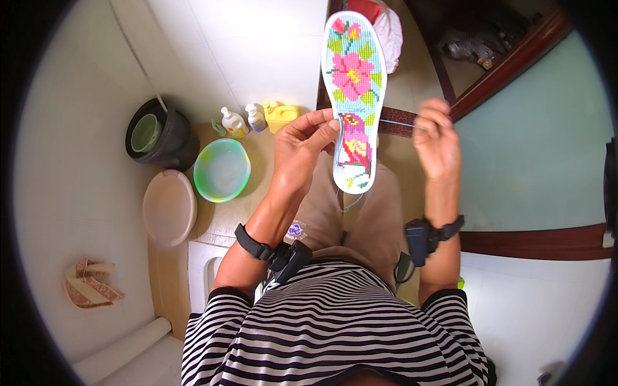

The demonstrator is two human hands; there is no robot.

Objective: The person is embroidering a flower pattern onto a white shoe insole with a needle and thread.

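My left hand (pixel 303 144) pinches a cross-stitched shoe insole (pixel 353 75) by its left edge, thumb on the patterned face. The insole stands lengthwise above my knees, wide end up, with pink flowers, green leaves and a red and purple bird on pale blue. A taut thread (pixel 398 124) runs from its right edge to my right hand (pixel 437 140), whose curled fingers hold it. Those fingers are slightly blurred, and I cannot tell whether a needle is among them. A loose loop of thread (pixel 346 209) hangs below the insole's narrow end.
To the left stand a dark bucket (pixel 186 140) with a small green basin (pixel 146 133) inside, a pale pink basin (pixel 193 207) and a green basin (pixel 222 170). Pump bottles (pixel 235 123) and a yellow jug (pixel 282 117) line the wall. A frosted door panel (pixel 521 144) is at right.
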